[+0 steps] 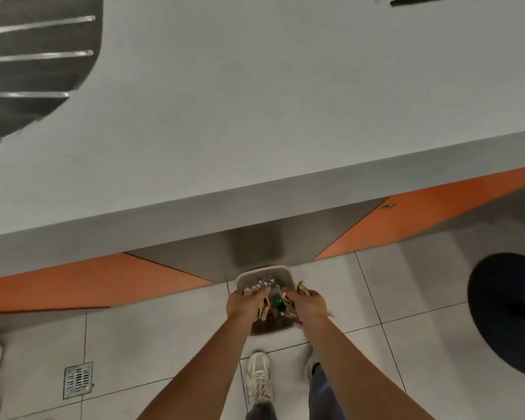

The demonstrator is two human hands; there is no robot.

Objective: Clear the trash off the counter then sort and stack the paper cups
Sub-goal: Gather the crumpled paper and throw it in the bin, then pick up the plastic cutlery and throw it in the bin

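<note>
- The grey counter point(255, 101) fills the upper half of the view; its left and right ends run out of frame.
- A ribbed metal drainboard point(28, 71) sits at the counter's far left, cut off by the edge.
- A black rounded shape point(509, 313) stands on the tiled floor point(406, 298) at the right, partly out of frame and too blurred to identify.
- Orange cabinet panels point(73, 283) run below the counter on either side of a grey recess.
- A small bin point(264, 269) stands on the floor by that recess; both hands cover its near half.
- The left hand point(244, 306) and right hand point(309, 304), held over the bin, each grip crumpled brown paper point(302, 287), fingers curled round it.
- Between the hands, something green point(276, 301) shows, too small to make out.
- A pale shoe point(258, 380) is planted just behind the bin.
- A metal floor drain point(78, 379) lies at the lower left.
- A dark object point(437, 0) on the counter's far side is mostly cropped.
</note>
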